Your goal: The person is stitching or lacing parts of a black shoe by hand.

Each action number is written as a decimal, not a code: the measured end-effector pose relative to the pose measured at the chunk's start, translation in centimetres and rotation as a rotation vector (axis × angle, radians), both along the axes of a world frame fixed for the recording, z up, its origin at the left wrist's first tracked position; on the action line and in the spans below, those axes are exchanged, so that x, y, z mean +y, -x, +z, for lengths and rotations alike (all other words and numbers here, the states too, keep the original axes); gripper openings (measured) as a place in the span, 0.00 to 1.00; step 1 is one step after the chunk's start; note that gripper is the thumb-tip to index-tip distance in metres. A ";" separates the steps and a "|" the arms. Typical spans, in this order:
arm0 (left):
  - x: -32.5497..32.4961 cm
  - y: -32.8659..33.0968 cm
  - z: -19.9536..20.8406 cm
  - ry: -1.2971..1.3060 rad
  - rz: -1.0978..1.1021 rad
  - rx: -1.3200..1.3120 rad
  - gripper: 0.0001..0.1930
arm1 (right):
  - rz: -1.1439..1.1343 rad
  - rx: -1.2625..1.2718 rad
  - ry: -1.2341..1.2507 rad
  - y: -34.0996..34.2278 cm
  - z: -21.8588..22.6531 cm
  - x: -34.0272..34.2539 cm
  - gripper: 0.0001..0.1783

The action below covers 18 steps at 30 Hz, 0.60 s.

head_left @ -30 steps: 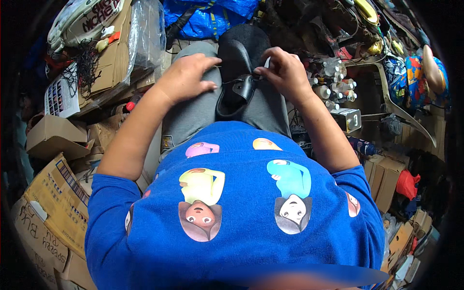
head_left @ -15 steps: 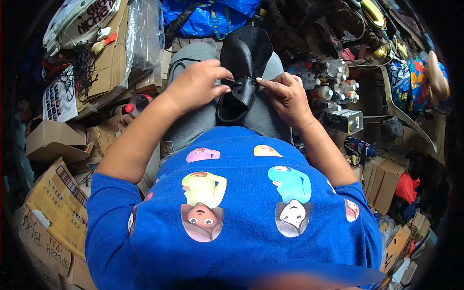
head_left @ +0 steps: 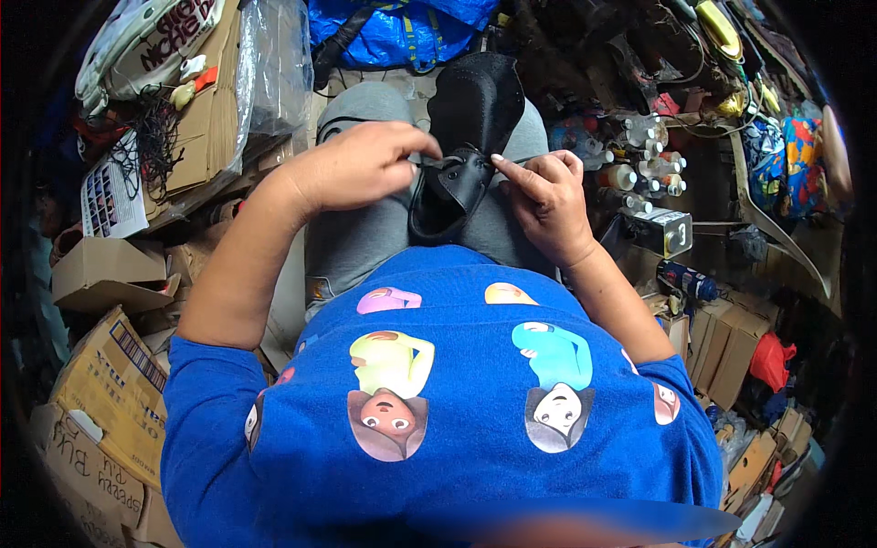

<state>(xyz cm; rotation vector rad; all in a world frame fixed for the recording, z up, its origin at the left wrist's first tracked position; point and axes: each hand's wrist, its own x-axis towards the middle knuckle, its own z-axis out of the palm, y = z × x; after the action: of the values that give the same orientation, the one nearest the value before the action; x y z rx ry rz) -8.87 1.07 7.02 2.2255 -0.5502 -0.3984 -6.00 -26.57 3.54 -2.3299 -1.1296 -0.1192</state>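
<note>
Black shoe upper (head_left: 472, 126) is on the lap at 12 o'clock, lying over the gap between the grey trouser legs (head_left: 354, 215). Long axis runs nearly straight away from the body: wide flared end between 12 and 1, rounded opening between 6 and 7. Lace flap with the eyelets sits mid-length, right between the hands. Left hand (head_left: 364, 167) comes in from 11, palm down, fingers bent, with the shoe upper at its 3 o'clock; its fingertips are at the flap's left edge — can't tell if they're pinching something thin or just hovering there. Right hand (head_left: 546, 194) is at 2, with the shoe upper toward its 10; index stretched out with the tip on the flap's right edge, other fingers curled in. Thumb mostly hidden, so can't tell if that's a grip or only a touch. Neither hand is clearly nearer — both sets of fingertips meet the flap from opposite sides, across the long axis. Blue bag (head_left: 402, 35) out at 12, plastic bottles (head_left: 639, 169) at 2.
</note>
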 end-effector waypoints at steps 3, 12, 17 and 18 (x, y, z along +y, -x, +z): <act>-0.5 -0.8 -1.6 0.111 0.154 -0.178 0.09 | -0.011 0.016 -0.023 0.1 0.0 0.0 0.21; -2.4 -3.0 -3.3 0.073 0.117 -0.224 0.07 | -0.019 0.157 0.021 -0.8 0.6 0.3 0.20; -1.9 -2.1 -1.4 -0.032 0.041 -0.228 0.06 | -0.013 0.248 0.010 -1.0 0.6 0.5 0.19; -2.0 -1.9 -1.1 -0.038 0.042 -0.246 0.06 | -0.005 0.252 0.011 -1.0 0.6 0.6 0.19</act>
<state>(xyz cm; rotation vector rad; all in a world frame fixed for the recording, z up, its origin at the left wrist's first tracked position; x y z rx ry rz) -6.94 -0.90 5.91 2.3346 -0.6278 -0.1147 -4.98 -25.96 4.18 -2.2810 -1.0001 0.1752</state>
